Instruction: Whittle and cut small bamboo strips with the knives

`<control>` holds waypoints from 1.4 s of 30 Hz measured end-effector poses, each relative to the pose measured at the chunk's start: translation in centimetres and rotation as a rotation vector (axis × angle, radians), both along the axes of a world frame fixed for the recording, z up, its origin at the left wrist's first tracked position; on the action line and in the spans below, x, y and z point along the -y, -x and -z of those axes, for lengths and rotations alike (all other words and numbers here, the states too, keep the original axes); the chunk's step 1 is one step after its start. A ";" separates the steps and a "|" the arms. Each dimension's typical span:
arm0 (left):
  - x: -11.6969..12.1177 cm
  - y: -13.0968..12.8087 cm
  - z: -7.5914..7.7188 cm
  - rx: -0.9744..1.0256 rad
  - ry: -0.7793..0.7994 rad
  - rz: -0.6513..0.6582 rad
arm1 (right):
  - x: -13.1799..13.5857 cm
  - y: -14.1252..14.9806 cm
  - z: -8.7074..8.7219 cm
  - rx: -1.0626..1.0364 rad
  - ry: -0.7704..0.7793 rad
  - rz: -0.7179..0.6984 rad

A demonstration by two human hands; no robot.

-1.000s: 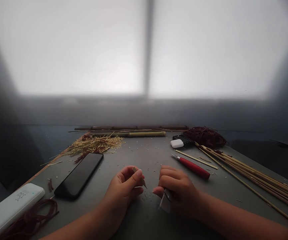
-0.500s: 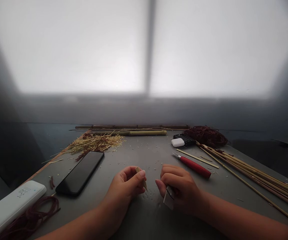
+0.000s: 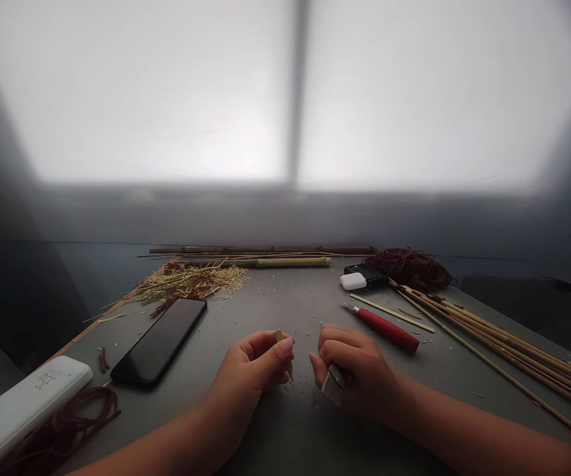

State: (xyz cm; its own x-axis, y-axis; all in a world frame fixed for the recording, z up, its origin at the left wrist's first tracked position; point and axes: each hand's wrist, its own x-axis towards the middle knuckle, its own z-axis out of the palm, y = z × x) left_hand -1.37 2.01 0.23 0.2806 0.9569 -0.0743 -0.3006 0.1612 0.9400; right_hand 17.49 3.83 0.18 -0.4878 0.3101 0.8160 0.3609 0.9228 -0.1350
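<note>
Between the thumb and fingers of my left hand is a short, pale piece of bamboo, its pointed lower end angled down toward the table. My right hand is closed around a knife whose flat, light blade sticks out below the fingers; its handle is mostly hidden in the fist. The two hands are apart, low over the grey table. Just beyond the right hand lies a red-handled carving tool with a metal tip.
Left lie a black phone, a white power bank, dark red cord and a heap of shavings. Bamboo lengths line the back. Right are a white case, a cord bundle and long thin canes.
My left hand has shifted very slightly right, and the bamboo piece has turned a little more upright. The blade in my right hand is tilted a bit differently.
</note>
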 end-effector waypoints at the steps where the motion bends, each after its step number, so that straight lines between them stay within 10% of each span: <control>1: 0.0 0.0 0.0 -0.010 0.001 -0.001 | 0.1 0.0 -0.1 -0.003 0.008 -0.005; 42: 0.3 -0.4 -0.1 -0.057 -0.058 0.035 | 0.9 -0.6 -0.7 0.207 -0.015 -0.012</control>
